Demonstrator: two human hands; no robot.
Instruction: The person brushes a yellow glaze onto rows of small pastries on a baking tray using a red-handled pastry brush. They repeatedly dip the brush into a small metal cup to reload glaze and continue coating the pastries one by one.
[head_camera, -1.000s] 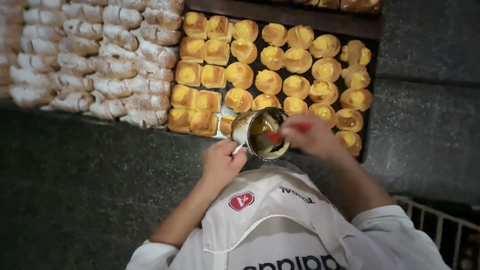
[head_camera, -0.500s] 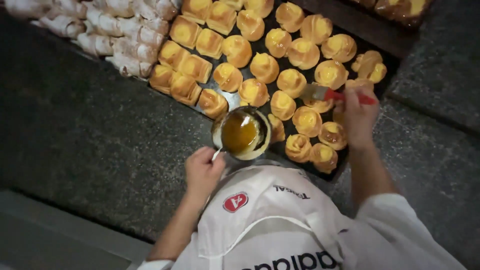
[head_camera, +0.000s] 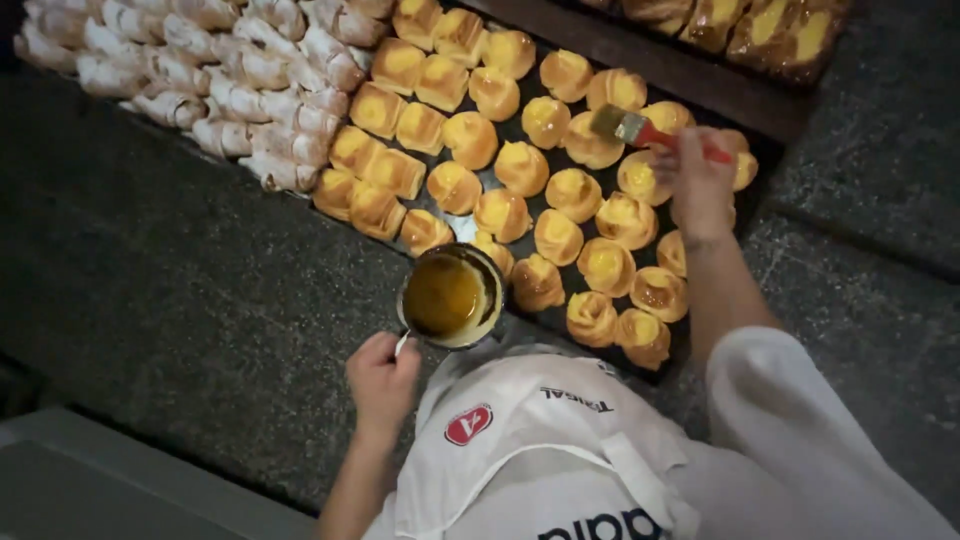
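My left hand (head_camera: 382, 375) grips the handle of a small metal pot (head_camera: 450, 297) holding amber glaze, held just above the near edge of a dark baking tray (head_camera: 520, 232). My right hand (head_camera: 697, 180) holds a red-handled pastry brush (head_camera: 640, 128), its bristles resting on a golden bun (head_camera: 590, 140) in the far rows. The tray is packed with several round and square golden pastries (head_camera: 560, 235). A white cap with a red badge (head_camera: 520, 440) fills the bottom of the view.
A batch of pale rolled pastries (head_camera: 200, 70) lies left of the tray. Another tray of glazed pastries (head_camera: 740, 25) sits at the top right. Everything rests on a dark speckled stone counter (head_camera: 180, 290); a pale ledge (head_camera: 120, 480) runs along the bottom left.
My right hand has carried the brush from the pot out to the far buns. The pot has stayed near the tray's front edge, and the view has shifted.
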